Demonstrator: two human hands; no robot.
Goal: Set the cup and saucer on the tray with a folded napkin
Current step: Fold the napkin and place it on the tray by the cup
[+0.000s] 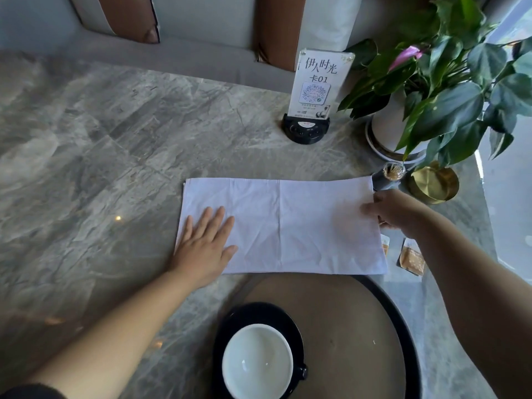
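1. The tray (359,326), near, holds the saucer (230,321) with the empty cup (257,361) on it; all are cut off by the frame's near edge.
2. The napkin (282,226) lies spread on the marble desk (100,139) beyond the tray.
3. The left hand (204,243) presses flat, grip open; the right hand (394,211) pinches the napkin's right edge.

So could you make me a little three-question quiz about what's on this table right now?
1. True or false: the white-lined black cup sits on the black saucer on the round brown tray.
2. Which hand lies flat on the white cloth napkin? A) left B) right
3. Fill in: the right hand grips the napkin's ___ edge.

Key:
1. True.
2. A; the left hand presses flat.
3. Right; the right hand pinches it, beside the small gold dish.
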